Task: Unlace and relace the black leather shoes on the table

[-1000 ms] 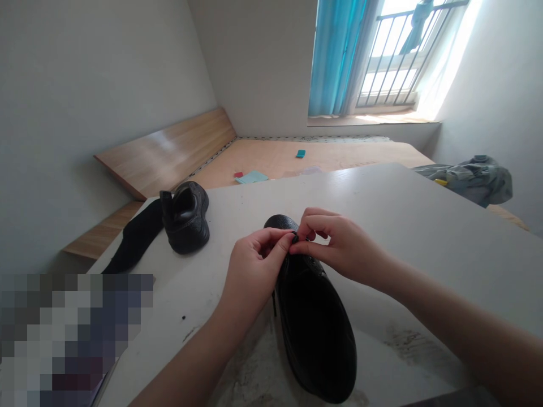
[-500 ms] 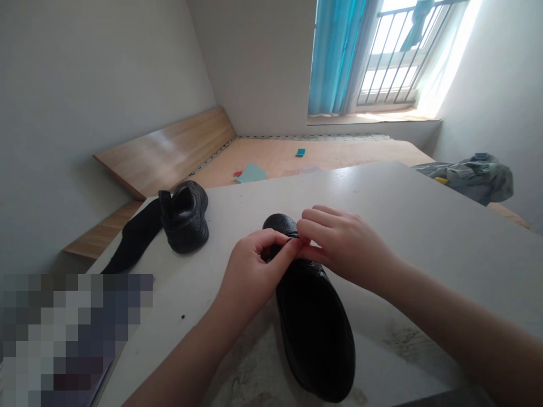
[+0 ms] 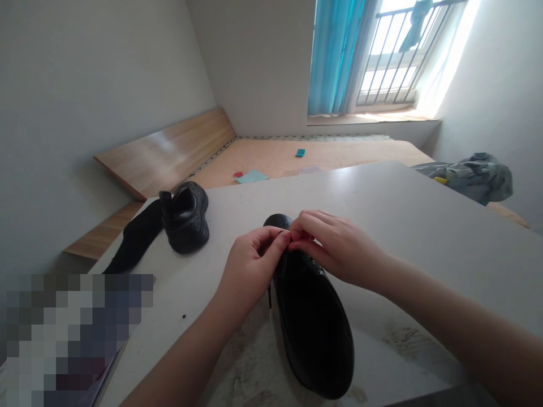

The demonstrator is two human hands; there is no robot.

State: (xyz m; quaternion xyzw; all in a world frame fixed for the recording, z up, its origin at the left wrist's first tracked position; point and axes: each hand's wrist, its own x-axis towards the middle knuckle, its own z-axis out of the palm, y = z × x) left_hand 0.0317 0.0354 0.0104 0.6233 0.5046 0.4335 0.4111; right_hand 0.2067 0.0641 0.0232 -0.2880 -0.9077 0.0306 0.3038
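Observation:
A black leather shoe [image 3: 316, 333] lies on the white table [image 3: 424, 226] in front of me, toe pointing away. My left hand [image 3: 250, 271] and my right hand [image 3: 335, 246] meet over its lacing area, fingertips pinched together on the black shoelace near the toe end. A bit of lace hangs down the shoe's left side. The lace itself is mostly hidden by my fingers.
A second black shoe [image 3: 185, 217] stands at the table's far left, next to a black insole [image 3: 133, 240] on the edge. Small coloured papers [image 3: 251, 177] lie on the wooden platform [image 3: 297, 155] behind. A crumpled grey-green cloth [image 3: 475, 175] lies at the right.
Both hands stayed on the lace over the shoe, with small finger shifts. The pinch point moved slightly toward the toe.

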